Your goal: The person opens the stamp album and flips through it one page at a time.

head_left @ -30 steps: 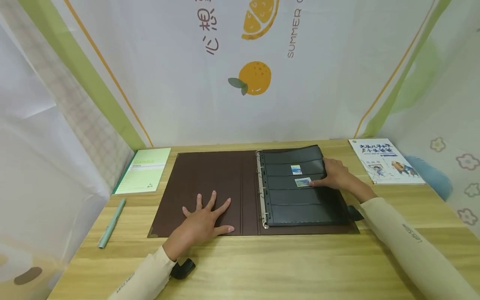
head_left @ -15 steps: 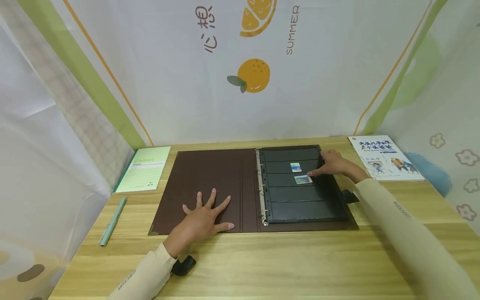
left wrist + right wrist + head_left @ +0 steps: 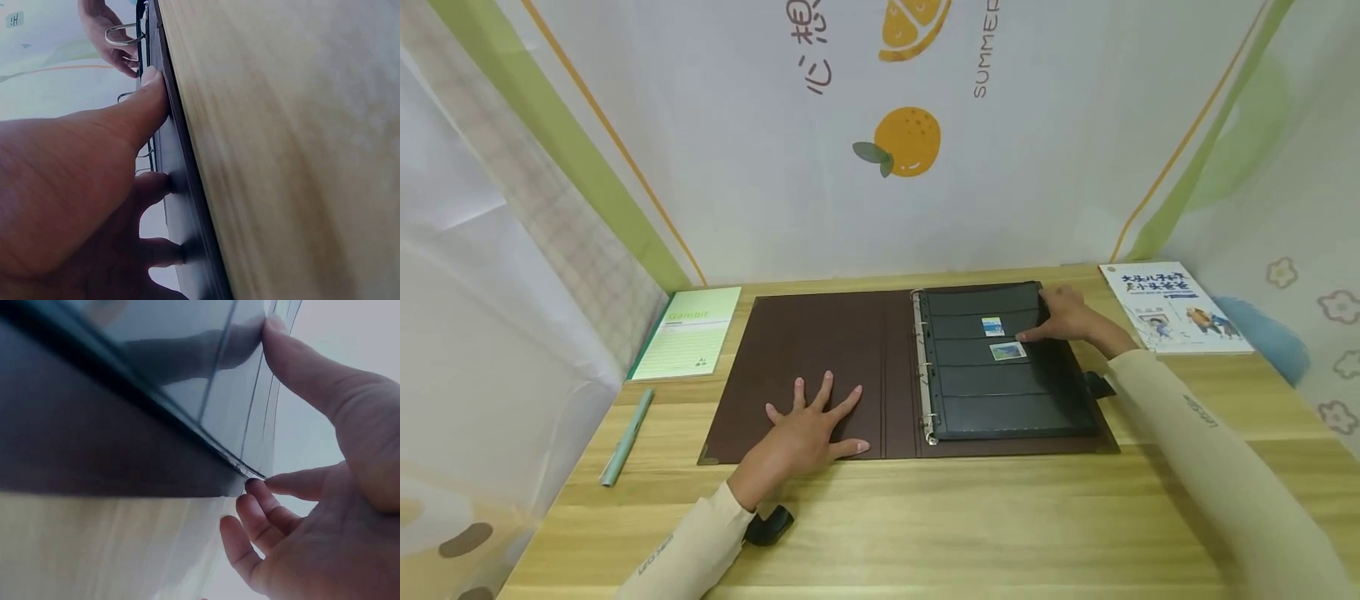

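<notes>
Right hand [image 3: 1070,321] moved up from lower stamp [image 3: 1007,351] to page edge [image 3: 1043,321].

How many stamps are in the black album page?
2: one small blue-and-white stamp in the second pocket row, one greenish stamp in the third row below it. The right hand may hide others.

Left hand [image 3: 808,429] lies flat, fingers spread; right hand [image 3: 1070,318] seemingly pinches with thumb extended.

We see a dark brown binder [image 3: 820,350] holding glossy black pocket pages [image 3: 1000,392], two blue-and-white stamps [image 3: 992,326], a pale green notebook [image 3: 688,332] at ten o'clock, a mint pen [image 3: 625,437], and cream sleeves [image 3: 1195,450].
</notes>
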Motion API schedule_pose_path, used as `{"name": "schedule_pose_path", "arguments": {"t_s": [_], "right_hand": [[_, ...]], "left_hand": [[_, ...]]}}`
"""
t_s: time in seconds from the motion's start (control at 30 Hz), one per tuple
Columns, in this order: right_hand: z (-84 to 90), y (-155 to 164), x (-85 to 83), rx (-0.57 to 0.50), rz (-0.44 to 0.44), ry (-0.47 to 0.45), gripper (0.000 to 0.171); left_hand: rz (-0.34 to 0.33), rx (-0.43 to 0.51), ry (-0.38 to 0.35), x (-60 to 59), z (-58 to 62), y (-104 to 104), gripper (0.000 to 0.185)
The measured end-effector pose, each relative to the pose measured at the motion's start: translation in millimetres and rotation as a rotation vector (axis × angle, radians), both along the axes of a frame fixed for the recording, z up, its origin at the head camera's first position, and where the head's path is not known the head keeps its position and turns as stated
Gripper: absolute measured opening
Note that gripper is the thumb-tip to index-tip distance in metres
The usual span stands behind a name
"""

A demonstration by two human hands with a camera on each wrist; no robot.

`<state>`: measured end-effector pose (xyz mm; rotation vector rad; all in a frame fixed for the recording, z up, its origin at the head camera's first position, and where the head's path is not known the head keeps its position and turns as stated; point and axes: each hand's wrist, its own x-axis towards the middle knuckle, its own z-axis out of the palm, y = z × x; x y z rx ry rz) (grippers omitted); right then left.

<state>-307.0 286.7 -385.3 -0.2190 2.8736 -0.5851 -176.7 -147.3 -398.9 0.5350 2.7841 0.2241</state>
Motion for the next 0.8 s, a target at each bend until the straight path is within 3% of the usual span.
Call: {"name": "schedule_pose_path", "arguments": {"t_s": [0.13,0.2,0.27,0.37,0.43,0.6,0.7,0.8], "right_hand": [[-4.8,0.5,2.2,-0.094,0.008,0.086,0.102],[-7.2,2.7,3.3,-0.147,0.039,0.183,0.092],[-2.9,5.4,6.8,-0.192,0.054,0.200,0.089],[9.2,13.8,10.5,-0.297,0.072,0.121,0.083],[18.7,21.6,12.7,-0.378,0.060,-0.026,0.083],[21.9,41.1,14.1,-0.611,0.080,-0.273,0.079],[21.2,41.7,14.5,-0.762,0.075,-0.316,0.075],[28.0,31.1,13.7,-1.027,0.027,-0.292,0.072]], "left_hand": [[-0.004,-0.001,0.004,2.1,-0.2,-1.0,0.081],[-0.007,0.001,0.007,3.4,-0.5,-1.4,0.080],[-0.009,-0.003,0.009,3.8,-0.6,-1.4,0.080],[-0.010,-0.001,0.007,3.3,-0.1,-1.1,0.080],[-0.011,-0.003,0.009,2.3,0.4,-1.0,0.081],[-0.018,-0.004,0.017,0.7,0.9,-1.3,0.080],[-0.022,-0.004,0.019,0.1,0.8,-2.0,0.080],[-0.025,-0.016,0.012,-0.1,2.8,-2.2,0.080]]}}
